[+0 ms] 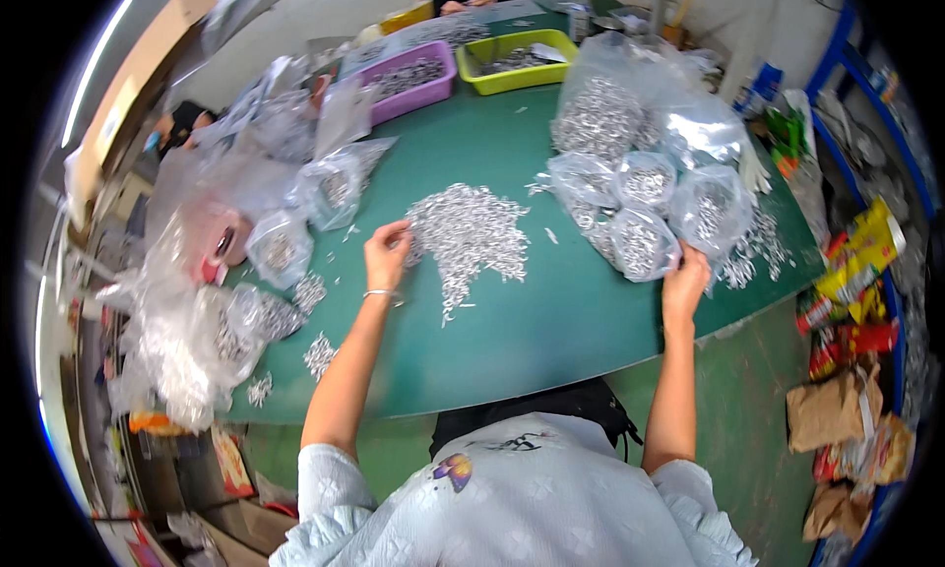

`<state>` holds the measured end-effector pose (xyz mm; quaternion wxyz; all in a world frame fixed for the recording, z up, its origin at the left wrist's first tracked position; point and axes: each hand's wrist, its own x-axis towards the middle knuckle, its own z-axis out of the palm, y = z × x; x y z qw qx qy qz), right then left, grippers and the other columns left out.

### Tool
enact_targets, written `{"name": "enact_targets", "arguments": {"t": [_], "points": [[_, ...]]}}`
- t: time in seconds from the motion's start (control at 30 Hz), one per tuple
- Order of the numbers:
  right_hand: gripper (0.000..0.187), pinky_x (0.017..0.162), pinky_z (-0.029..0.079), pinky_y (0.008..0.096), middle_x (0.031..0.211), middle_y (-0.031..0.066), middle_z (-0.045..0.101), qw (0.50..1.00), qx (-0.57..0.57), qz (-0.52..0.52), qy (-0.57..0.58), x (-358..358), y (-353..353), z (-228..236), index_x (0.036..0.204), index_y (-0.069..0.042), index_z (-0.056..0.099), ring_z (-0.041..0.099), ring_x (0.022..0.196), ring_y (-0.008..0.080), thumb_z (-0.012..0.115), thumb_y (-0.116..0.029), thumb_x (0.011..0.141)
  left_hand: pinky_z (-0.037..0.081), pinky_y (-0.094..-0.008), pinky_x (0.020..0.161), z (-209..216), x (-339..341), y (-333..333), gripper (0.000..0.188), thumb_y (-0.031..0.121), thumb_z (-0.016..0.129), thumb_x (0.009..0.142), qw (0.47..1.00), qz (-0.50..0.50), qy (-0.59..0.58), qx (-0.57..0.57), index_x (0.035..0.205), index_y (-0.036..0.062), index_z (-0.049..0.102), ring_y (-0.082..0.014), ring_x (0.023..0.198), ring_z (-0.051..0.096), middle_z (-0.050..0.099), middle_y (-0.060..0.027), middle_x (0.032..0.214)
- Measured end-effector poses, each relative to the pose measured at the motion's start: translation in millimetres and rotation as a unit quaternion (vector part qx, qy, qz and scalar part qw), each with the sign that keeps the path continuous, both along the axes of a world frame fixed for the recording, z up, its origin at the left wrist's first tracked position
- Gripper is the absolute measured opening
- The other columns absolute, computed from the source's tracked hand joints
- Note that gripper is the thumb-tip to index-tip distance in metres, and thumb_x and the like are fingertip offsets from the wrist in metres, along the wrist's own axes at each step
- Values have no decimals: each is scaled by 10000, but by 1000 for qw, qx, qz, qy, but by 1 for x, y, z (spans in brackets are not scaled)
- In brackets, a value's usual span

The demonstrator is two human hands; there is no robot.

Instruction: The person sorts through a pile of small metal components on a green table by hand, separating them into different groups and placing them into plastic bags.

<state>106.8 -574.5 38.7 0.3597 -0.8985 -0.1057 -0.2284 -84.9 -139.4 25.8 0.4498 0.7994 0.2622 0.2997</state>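
A loose pile of small silvery metal parts [472, 234] lies in the middle of the green tabletop [551, 341]. At the pile's left edge is my left hand [387, 256], its fingertips pinched together; anything between them is too small to make out. On the right, my right hand [687, 280] grips the rim of a small clear plastic bag [642, 246] that stands open with metal parts inside. Just behind that hand another filled bag [709, 211] touches it. Other small bags of parts [647, 181] stand close by, and a large bag [602, 114] full of them sits behind.
A purple basket [413, 83] and a yellow-green basket [519, 61] hold parts at the far side. Filled bags and crumpled plastic [187, 341] crowd the left edge. Scattered parts [758, 247] lie at right. Another person's hands [468, 4] show at the far end. Blue shelving [886, 104] stands right.
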Motion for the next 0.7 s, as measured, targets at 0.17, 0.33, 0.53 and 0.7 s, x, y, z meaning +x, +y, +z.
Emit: {"name": "enact_targets", "arguments": {"t": [0.17,0.33,0.53,0.7], "points": [[270,902,449,457,1104,222,625,999,-17,35,5,3,-4,-13,1083,18,646,581,1027,403,610,7,816,526,-250,747,7,16,-22,192,-2,659,815,999,14,1,-33,1000,-24,704,-107,773,637,706,-65,886],[283,943,431,455,1121,226,623,986,5,166,27,4,-16,-19,1133,38,614,579,1051,403,550,20,857,545,-249,754,10,32,-27,226,-108,540,847,995,13,-28,-99,1024,-63,673,-129,828,666,695,-84,892],[189,824,474,399,1023,169,653,986,118,111,-35,-28,-9,46,1050,47,641,610,935,314,521,21,906,552,-247,782,17,19,-37,260,-118,548,855,983,-14,-61,-174,1102,-89,623,-140,873,673,696,-132,999],[227,849,447,395,985,153,633,940,140,281,-133,-80,41,73,1028,19,651,578,948,312,574,85,824,543,-268,812,2,8,-39,275,-59,560,870,995,36,-27,-84,1133,-35,636,-156,910,665,688,-117,1056]]}}
